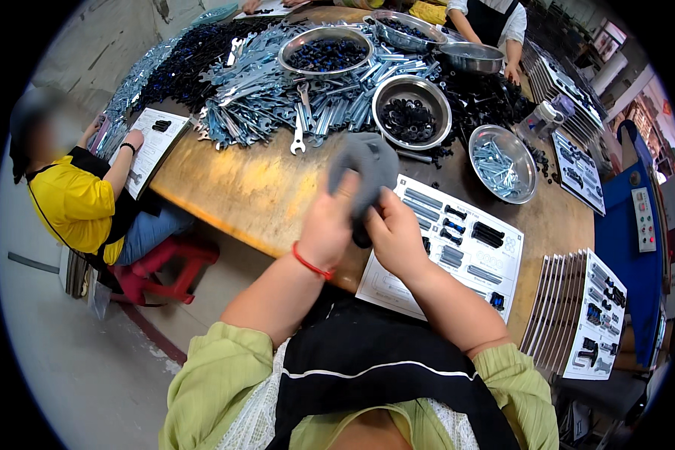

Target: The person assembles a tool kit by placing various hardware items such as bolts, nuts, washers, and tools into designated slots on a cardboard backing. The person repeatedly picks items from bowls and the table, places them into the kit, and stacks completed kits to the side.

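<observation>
Two hands clasp a grey, seemingly cloth bundle near the table edge, bare wood leftward.

Soft piece: grey
Wristband: red
Worktop: yellowish-brown
Apron: black, white line
Sleeve: light green
Stool: red

Could not name the dark grey item, smeared by motion. Saw the left hand blurred too. Found the printed card partly hidden behind the right forearm and lettered too small to read. Found the far co-worker cut off at the top edge. Saw the seated worker blurred at the face.
</observation>
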Tool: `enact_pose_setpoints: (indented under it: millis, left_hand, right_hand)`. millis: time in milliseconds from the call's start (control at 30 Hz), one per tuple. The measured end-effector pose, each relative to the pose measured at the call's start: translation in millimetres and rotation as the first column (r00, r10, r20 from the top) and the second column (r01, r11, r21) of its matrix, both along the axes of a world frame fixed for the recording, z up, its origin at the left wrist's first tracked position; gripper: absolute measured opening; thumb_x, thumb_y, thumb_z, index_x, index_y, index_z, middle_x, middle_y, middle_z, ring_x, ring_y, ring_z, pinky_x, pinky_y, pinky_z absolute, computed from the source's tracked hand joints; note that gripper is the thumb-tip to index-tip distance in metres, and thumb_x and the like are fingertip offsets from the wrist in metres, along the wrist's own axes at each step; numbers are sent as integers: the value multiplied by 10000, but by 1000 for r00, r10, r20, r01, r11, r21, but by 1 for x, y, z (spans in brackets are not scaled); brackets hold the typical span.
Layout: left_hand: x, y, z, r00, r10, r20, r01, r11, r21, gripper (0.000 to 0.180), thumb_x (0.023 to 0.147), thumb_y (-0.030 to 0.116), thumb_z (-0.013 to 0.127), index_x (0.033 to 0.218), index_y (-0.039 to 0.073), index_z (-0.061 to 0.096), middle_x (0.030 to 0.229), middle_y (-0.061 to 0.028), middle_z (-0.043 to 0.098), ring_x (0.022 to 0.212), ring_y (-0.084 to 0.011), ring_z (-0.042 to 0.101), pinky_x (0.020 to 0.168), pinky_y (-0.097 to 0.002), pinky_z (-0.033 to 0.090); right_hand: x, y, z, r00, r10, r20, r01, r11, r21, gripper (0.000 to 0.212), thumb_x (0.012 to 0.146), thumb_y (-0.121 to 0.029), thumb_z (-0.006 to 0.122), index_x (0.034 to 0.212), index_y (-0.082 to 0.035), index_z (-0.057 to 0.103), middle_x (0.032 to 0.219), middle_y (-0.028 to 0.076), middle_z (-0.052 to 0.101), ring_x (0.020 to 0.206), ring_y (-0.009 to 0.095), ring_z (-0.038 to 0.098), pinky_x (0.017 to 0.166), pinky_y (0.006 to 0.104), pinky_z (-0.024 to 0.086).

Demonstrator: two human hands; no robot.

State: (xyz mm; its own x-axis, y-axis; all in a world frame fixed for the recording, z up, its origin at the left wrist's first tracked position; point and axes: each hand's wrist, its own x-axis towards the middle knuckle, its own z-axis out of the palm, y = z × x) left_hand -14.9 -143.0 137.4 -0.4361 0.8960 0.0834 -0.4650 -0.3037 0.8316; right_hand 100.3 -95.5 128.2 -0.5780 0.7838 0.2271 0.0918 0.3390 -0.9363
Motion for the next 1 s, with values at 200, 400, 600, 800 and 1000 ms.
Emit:
enact_pose_setpoints:
  millis: [200, 400, 600, 800, 1000]
  left_hand:
    - [-8, 18, -28, 989, 5, -145, 0, 999, 33, 359, 974, 170, 628, 1267, 3, 503, 1196, -67, 615, 1086, -158, 579, 950, -293, 465]
    - [-30, 18, -24, 444, 233, -866, -117, 972, 202, 365, 814, 72, 714, 1164, 50, 614, 987, -130, 683, 886, -277, 678, 785, -341, 533]
    - [-34, 22, -9, 188, 236, -953, 12, 970, 243, 457, 694, 89, 727, 1145, 118, 656, 814, -84, 635, 733, -305, 626, 621, -393, 498]
    - [-43, 33, 10, 41, 252, -967, 137, 957, 255, 461, 701, 123, 731, 1158, 141, 667, 772, -72, 600, 704, -288, 610, 611, -389, 485]
    - [-109, 99, 25, -103, 424, -900, 1, 905, 426, 400, 748, 29, 685, 1136, 129, 687, 993, -97, 696, 920, -289, 670, 806, -364, 546]
  right_hand:
    - [16, 8, 9, 849, 68, 524, -274, 904, 327, 250, 912, -291, 585, 979, -64, 662, 850, 185, 680, 821, 399, 654, 730, 478, 533]
    - [45, 46, 39, 987, 69, -146, -102, 967, -232, 210, 997, -209, 548, 1041, -11, 602, 728, -10, 581, 622, 33, 504, 533, 211, 398]
    - [41, 49, 28, 955, 117, -272, -247, 824, -510, 216, 967, -151, 604, 1137, -44, 524, 725, 25, 594, 509, 48, 448, 445, 197, 323]
    - [59, 58, 19, 845, 50, -533, -404, 712, -574, 235, 956, -112, 594, 1166, -27, 532, 756, 100, 637, 487, 66, 461, 461, 186, 350]
    - [109, 78, 8, 823, -182, -538, -207, 785, -583, 207, 992, -144, 539, 1171, -38, 543, 783, 105, 654, 543, 97, 551, 496, 186, 421]
